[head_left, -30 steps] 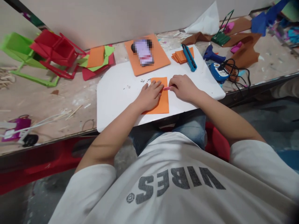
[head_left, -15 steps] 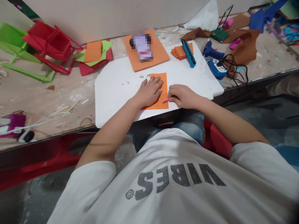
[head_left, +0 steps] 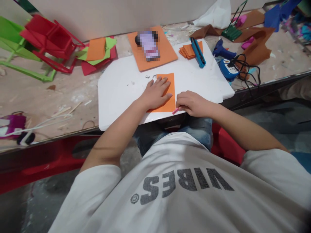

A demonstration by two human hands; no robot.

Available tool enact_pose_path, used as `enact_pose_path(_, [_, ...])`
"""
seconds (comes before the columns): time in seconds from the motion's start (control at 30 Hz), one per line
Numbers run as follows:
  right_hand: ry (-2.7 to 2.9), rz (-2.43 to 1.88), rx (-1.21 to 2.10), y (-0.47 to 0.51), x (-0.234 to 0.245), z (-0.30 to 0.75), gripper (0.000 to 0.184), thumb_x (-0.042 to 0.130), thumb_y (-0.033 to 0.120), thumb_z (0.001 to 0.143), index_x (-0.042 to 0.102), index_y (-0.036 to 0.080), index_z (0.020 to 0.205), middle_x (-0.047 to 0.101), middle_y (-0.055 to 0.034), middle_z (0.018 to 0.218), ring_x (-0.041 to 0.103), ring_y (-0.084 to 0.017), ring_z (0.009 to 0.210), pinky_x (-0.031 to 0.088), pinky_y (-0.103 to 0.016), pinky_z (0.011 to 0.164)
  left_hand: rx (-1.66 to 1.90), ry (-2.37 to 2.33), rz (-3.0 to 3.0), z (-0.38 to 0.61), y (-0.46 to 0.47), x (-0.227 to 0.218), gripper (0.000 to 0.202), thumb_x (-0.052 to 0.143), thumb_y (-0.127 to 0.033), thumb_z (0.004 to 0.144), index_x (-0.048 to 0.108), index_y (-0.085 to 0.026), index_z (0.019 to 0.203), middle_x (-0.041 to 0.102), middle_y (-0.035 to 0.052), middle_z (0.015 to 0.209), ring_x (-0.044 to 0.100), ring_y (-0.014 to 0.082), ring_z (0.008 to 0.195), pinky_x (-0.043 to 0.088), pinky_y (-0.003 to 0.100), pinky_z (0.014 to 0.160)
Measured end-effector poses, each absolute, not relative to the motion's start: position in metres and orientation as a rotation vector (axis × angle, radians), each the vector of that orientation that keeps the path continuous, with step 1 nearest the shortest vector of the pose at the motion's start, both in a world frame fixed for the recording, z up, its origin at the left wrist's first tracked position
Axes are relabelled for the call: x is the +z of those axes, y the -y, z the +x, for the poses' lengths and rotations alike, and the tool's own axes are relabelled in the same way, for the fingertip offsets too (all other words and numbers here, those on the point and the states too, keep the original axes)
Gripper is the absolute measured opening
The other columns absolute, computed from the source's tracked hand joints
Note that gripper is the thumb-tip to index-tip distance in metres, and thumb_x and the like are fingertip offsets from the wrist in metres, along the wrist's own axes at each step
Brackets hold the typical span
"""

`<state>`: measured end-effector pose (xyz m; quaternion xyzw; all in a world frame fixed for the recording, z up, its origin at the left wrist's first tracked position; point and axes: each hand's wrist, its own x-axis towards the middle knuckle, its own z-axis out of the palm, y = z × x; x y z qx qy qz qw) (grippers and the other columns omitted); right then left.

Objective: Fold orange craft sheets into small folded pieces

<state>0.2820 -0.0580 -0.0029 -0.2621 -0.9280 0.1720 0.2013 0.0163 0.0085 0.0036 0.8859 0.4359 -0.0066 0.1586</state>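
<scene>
My left hand (head_left: 155,94) lies flat, fingers spread, pressing down a small orange sheet (head_left: 170,84) on a white board (head_left: 116,97). My right hand (head_left: 191,103) is closed around a thin pink tool (head_left: 175,111), whose tip sits at the near right corner of the orange sheet. Both forearms reach in from below over my lap.
Behind the sheet lie a larger orange sheet (head_left: 167,53) with a blurred object on it, a stack of orange pieces (head_left: 186,51) and a blue cutter (head_left: 197,51). A blue glue gun (head_left: 222,51) and cables are right. Red (head_left: 48,40) and green frames (head_left: 14,35) stand far left.
My right hand has drawn the pink tool down the right edge of the orange sheet toward me, from its upper part to the near corner. My left hand stayed pressing the sheet.
</scene>
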Motion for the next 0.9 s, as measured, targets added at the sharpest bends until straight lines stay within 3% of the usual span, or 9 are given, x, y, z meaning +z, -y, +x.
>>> enact_pose_path(0.2, [2.500, -0.914, 0.666, 0.070, 0.009, 0.291, 0.014, 0.060, 0.027, 0.111, 0.070, 0.023, 0.102, 0.078, -0.0107, 0.101, 0.065, -0.027, 0.091, 0.046, -0.040, 0.087, -0.061, -1.228, 2.519, 0.017, -0.007, 0.007, 0.092, 0.044, -0.065, 0.117, 0.033, -0.017, 0.194, 0.018, 0.0190, 0.206, 0.013, 0.0444, 0.193, 0.013, 0.066, 0.154])
enact_pose_path(0.43, [2.141, -1.269, 0.656, 0.069, 0.015, 0.289, 0.034, 0.072, 0.056, 0.109, 0.076, 0.024, 0.097, 0.081, -0.0078, 0.095, 0.066, -0.024, 0.083, 0.048, -0.039, 0.081, -0.211, -1.134, 2.549, 0.014, -0.008, 0.012, 0.129, 0.060, -0.083, 0.103, 0.010, -0.013, 0.198, 0.000, 0.0216, 0.206, 0.000, 0.0496, 0.193, 0.002, 0.067, 0.154])
enact_pose_path(0.67, [2.258, -1.356, 0.541, 0.064, 0.008, 0.272, 0.019, 0.074, 0.034, 0.100, 0.070, 0.023, 0.085, 0.079, -0.0082, 0.089, 0.066, -0.024, 0.080, 0.047, -0.039, 0.082, -0.199, -1.119, 2.553, 0.014, -0.009, 0.009, 0.138, 0.054, -0.099, 0.100, 0.005, -0.015, 0.199, -0.002, 0.0207, 0.207, -0.002, 0.0500, 0.193, 0.000, 0.066, 0.155])
enact_pose_path(0.9, [2.217, -1.564, 0.413, 0.040, 0.008, 0.260, 0.030, 0.072, 0.043, 0.105, 0.073, 0.023, 0.083, 0.083, -0.0127, 0.090, 0.071, -0.030, 0.084, 0.048, -0.044, 0.084, -0.185, -1.112, 2.555, 0.013, -0.009, 0.009, 0.143, 0.052, -0.103, 0.099, 0.008, -0.011, 0.198, -0.001, 0.0237, 0.206, -0.001, 0.0507, 0.193, 0.001, 0.069, 0.154])
